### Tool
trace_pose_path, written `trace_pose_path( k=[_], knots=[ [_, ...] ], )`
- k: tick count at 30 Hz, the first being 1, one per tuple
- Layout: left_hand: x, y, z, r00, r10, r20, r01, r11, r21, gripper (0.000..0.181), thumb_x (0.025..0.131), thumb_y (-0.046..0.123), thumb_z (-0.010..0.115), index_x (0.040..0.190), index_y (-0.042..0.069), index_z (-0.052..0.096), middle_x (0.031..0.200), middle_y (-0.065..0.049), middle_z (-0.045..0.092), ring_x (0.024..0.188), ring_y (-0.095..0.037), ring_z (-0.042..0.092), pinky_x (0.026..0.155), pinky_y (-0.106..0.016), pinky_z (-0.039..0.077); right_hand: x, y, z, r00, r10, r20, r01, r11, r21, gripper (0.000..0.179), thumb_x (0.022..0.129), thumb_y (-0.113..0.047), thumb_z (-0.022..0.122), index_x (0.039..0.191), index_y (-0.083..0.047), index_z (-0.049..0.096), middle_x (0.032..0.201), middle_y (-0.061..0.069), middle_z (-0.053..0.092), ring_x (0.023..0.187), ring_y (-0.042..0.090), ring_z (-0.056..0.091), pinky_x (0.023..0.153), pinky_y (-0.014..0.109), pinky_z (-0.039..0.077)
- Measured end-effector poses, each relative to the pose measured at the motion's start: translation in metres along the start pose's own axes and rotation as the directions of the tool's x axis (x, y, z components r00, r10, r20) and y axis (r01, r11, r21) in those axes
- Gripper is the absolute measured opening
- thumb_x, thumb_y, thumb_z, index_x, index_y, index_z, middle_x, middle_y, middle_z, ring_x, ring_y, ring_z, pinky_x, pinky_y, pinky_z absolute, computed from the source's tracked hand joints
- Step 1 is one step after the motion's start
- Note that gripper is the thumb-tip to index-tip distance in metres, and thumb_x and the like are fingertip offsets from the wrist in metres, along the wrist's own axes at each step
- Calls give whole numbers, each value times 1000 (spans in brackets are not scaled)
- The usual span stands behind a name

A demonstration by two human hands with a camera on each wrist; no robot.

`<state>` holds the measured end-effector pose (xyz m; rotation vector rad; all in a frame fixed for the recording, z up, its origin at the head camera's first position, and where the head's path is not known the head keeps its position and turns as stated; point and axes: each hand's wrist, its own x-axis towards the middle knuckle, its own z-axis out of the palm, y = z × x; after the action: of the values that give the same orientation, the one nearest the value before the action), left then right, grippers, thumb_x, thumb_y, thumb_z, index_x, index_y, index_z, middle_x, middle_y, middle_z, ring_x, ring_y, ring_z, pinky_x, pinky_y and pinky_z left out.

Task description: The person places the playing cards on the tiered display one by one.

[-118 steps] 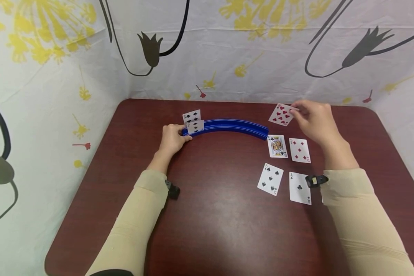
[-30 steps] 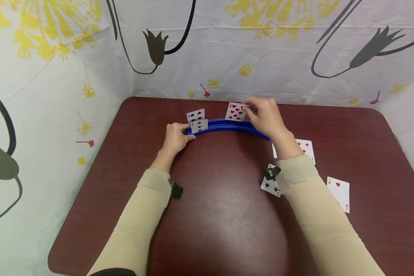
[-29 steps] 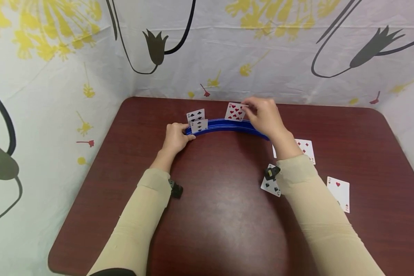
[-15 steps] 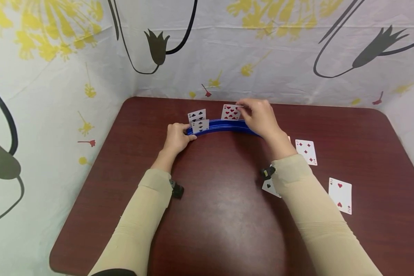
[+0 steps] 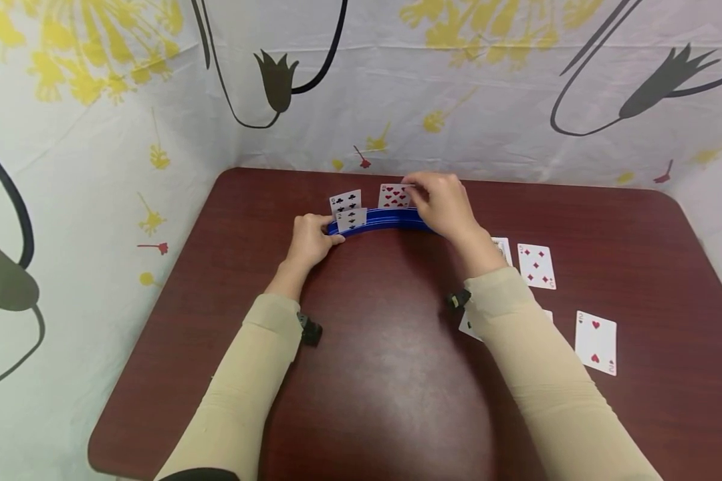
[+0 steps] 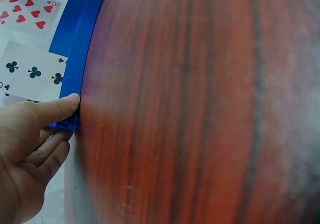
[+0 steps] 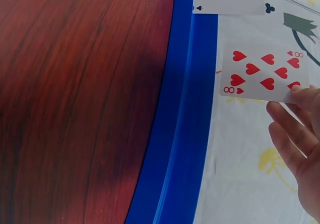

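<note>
My left hand (image 5: 309, 242) grips the left end of a curved blue card holder (image 5: 391, 219), its thumb on the front edge in the left wrist view. Two club playing cards stand upright at that end: a three of clubs (image 6: 34, 72) in front, another clubs card (image 5: 345, 198) behind it. My right hand (image 5: 445, 204) pinches an eight of hearts (image 7: 265, 69) by its right edge between thumb and fingers. This card is upright, face towards me, along the back of the holder, to the right of the clubs. My right hand hides the holder's right end in the head view.
On the brown table (image 5: 385, 374) to the right lie a five of diamonds (image 5: 537, 266), a two of hearts (image 5: 595, 342) and a face card (image 5: 503, 248) partly behind my right forearm. The right sleeve covers most of another card (image 5: 469, 327). A patterned cloth (image 5: 361, 100) hangs behind the table.
My right hand has carried the eight of hearts left from above the loose cards to the holder, drifting further left and slightly down lately. My left hand keeps its grip on the holder.
</note>
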<state>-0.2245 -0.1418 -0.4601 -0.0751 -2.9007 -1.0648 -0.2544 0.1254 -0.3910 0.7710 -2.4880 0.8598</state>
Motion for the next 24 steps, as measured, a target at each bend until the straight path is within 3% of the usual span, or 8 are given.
trace_pose_path(
  k=[24],
  knots=[
    [0, -1, 0, 1000, 14, -5, -14, 1000, 26, 50, 87, 19, 83, 130, 1, 67, 128, -20, 66, 112, -28, 68, 94, -39, 56, 4, -4, 10, 998, 5, 62, -3, 999, -41, 18, 100, -11, 66, 112, -8, 78, 104, 12, 76, 86, 29, 72, 75, 49, 56]
  ],
)
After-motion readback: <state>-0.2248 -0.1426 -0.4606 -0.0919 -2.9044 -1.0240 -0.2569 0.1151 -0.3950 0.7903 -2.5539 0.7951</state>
